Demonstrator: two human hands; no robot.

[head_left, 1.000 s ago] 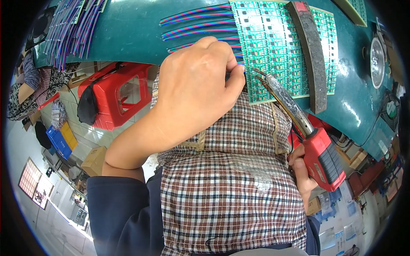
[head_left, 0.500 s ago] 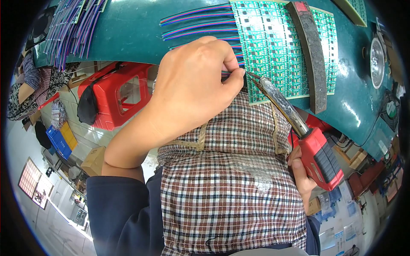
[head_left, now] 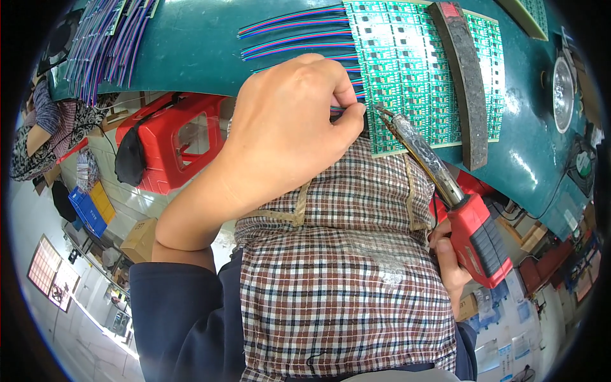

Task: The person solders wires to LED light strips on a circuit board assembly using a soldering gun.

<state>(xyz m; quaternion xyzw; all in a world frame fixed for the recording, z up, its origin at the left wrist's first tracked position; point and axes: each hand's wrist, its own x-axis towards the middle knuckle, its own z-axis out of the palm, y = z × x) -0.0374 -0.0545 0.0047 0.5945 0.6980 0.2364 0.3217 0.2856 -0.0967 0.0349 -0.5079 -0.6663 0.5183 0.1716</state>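
Note:
My left hand (head_left: pixel 293 121) is closed in a pinch on thin coloured wires (head_left: pixel 337 109) at the left edge of a green circuit board panel (head_left: pixel 407 76). The hand hides most of what the fingertips grip. My right hand (head_left: pixel 450 267) is wrapped round the red and black handle of a soldering iron (head_left: pixel 482 239). The iron's tip is over the panel's lower left part, a little right of my left fingertips. More red, blue and black wires (head_left: pixel 299 35) stick out leftward from the panel's edge. A dark, heavy-looking bar (head_left: pixel 466 89) lies across the panel.
Wired boards (head_left: pixel 111 44) are piled on the green table (head_left: pixel 197 44) at the far left. A round metal dish (head_left: pixel 562 95) and a small fan (head_left: pixel 582 164) are at the right. Below the table edge stands a red plastic stool (head_left: pixel 159 149). Another person's arm (head_left: pixel 41 137) shows far left.
The soldering iron's tip has drawn back slightly to the right, away from my left fingertips. My left hand keeps its pinch and place.

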